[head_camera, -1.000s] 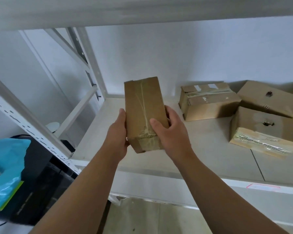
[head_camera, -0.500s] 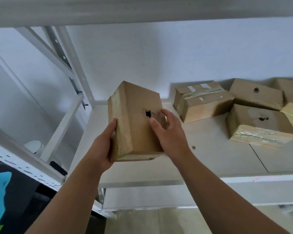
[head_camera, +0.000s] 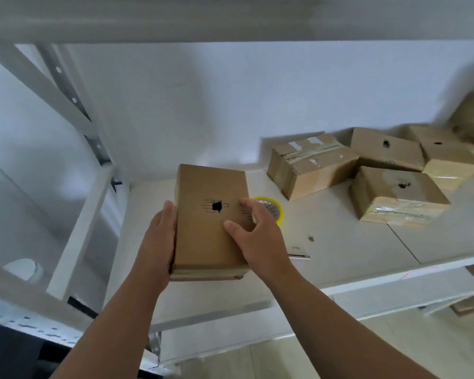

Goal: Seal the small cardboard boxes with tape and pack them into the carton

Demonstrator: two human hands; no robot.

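Tilted flatter than before, hole up: small cardboard box (head_camera: 208, 242) gripped by left hand (head_camera: 158, 242) at one edge, curled fingers of right hand (head_camera: 260, 239) opposite.

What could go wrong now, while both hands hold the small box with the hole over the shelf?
1. The small box hangs partly past the front edge of the shelf. The right hand seems to hold it only lightly, so if the left hand slips, it may fall to the floor.
2. The yellow tape roll lies just behind the right hand; setting the box down there could knock it.
3. The torn hole may tear further under pressure.
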